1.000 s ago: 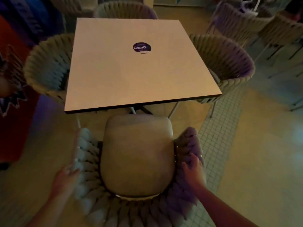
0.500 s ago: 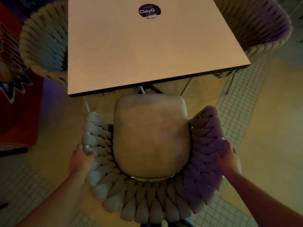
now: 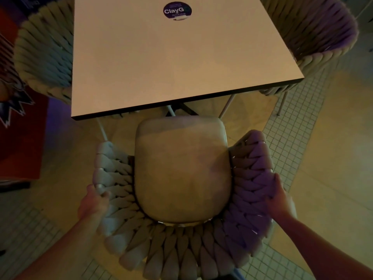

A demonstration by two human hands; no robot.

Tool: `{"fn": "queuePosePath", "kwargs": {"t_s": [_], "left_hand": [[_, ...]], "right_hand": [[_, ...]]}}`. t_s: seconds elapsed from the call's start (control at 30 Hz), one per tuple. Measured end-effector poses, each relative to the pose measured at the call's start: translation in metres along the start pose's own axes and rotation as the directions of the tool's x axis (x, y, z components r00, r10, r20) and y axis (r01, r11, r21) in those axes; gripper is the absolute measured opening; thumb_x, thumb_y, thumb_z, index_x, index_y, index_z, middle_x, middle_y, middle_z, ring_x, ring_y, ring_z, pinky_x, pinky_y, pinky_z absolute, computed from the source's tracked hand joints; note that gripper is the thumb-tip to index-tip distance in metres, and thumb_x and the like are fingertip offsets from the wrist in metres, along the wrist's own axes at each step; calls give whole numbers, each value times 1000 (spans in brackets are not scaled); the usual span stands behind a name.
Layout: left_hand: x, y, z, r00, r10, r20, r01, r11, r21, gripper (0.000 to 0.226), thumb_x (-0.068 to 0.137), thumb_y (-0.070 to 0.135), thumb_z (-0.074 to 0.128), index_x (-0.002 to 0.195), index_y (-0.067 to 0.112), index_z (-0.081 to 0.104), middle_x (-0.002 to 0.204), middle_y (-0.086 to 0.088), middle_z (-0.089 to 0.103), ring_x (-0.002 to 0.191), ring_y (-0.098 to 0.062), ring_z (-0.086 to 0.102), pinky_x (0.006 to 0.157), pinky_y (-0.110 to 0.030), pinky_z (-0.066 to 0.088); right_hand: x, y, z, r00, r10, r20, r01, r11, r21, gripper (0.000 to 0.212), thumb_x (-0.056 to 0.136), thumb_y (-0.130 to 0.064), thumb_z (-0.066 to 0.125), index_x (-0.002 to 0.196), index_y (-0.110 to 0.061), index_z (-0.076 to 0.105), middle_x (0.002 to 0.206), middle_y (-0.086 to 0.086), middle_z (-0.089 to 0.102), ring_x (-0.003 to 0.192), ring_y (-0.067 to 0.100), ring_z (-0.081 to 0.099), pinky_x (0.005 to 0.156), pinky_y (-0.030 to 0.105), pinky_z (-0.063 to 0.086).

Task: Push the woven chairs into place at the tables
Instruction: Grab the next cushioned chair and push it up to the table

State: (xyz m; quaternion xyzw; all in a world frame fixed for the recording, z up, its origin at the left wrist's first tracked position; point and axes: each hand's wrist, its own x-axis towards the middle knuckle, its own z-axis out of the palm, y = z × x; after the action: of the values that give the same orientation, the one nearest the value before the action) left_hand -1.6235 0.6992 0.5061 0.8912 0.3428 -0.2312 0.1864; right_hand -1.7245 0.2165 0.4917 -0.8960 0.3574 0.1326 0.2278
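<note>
A: So where's the woven chair (image 3: pixel 177 235) rn?

B: Right below the camera, facing the square table (image 3: pixel 171 57). Front of its seat cushion (image 3: pixel 181 168) sits just short of the table's near edge, not tucked under yet.

A: Hands?

B: Left hand (image 3: pixel 91 203) is curled round the rim of the left arm w/ fingers wrapped over the rope; right hand (image 3: pixel 279 199) lies flatter against the outside of the right arm, fingers spread on the weave. Both gripping the chair, nothing else.

A: How'll it handle?

B: Prob light: thin metal legs, fat rope weave. Weave looks soft and squashy, so press on the frame rim, not the braid. The cushion looks loose, so don't shove on that. Even push both sides or it'll swing.

A: Floor?

B: Smooth tan w/ bands of small square tile (image 3: pixel 292 138); legs could catch on grout, imo. Dim, warm light.

A: Room?

B: Tight. Another woven chair at left (image 3: pixel 44 53), one at right (image 3: pixel 314 33), both already in. Table base and legs underneath, round ClayG sticker (image 3: pixel 177 10) on top, red panel (image 3: pixel 18 138) far left.
</note>
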Motion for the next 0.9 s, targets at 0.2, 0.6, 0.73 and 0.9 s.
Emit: {"fn": "queuePosePath", "kwargs": {"t_s": [0.2,0.6,0.73,0.9], "left_hand": [[-32,4,19,999,-35,11,35,998,-56,45,90,27,60,125,3,45,115,-33,62,106,-49,58,80,-46,45],[-67,48,62,998,-67,-1,67,990,-123,47,88,28,64,126,6,47,113,-28,64,103,-48,60,80,-46,47],[-69,61,70,998,-56,1,55,988,-145,45,87,27,65,122,4,49,113,-29,64,104,-48,60,82,-47,47],[-69,62,71,999,-54,10,55,985,-162,46,87,30,64,125,7,49,114,-27,64,104,-46,61,84,-48,49]], "right_hand": [[26,18,-22,997,-74,18,74,997,-10,81,79,-12,58,149,-27,20,125,20,63,98,42,64,66,34,41],[100,44,-72,985,-153,77,154,988,-13,87,74,-12,62,149,-27,21,134,14,57,104,40,63,69,33,42],[121,47,-83,983,-159,90,162,987,-25,87,75,-11,63,149,-27,21,134,13,58,105,40,63,71,35,44],[125,45,-85,981,-169,96,170,986,-3,88,73,-10,63,147,-31,21,124,14,63,96,38,65,66,33,43]]}}
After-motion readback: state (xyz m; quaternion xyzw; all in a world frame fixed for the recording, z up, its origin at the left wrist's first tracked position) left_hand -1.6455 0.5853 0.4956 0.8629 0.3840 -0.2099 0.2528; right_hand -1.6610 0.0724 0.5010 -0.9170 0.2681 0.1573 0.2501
